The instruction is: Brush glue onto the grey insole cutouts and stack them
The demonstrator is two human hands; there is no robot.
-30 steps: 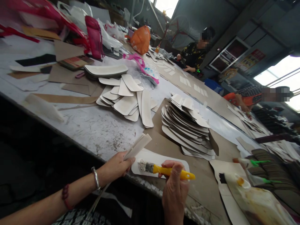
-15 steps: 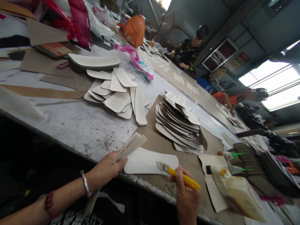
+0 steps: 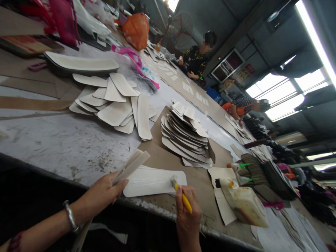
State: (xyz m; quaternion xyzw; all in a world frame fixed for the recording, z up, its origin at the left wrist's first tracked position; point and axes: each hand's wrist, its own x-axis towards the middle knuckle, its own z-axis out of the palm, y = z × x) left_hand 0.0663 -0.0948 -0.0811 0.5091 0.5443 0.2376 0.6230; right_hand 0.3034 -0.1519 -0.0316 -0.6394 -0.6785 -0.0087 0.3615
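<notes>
My left hand (image 3: 101,194) is closed on a bundle of long white strips (image 3: 130,166) that fans up and to the right over the table's front edge. My right hand (image 3: 188,214) grips a yellow-handled brush (image 3: 181,193), its bristles resting on the right end of a flat white insole-shaped piece (image 3: 152,181). That piece lies on brown cardboard (image 3: 170,159) at the near edge, between my two hands, and looks wet and shiny.
A tall stack of white cut pieces (image 3: 186,134) sits behind the piece; a fanned pile (image 3: 115,105) lies to the left. A glue jug (image 3: 245,203) and green-nozzled bottles (image 3: 240,165) stand at right. Two other people (image 3: 195,57) work farther along the table.
The brush has swept from the left end of the white piece to its right end. The view has shifted rightward, so the table contents appear further left.
</notes>
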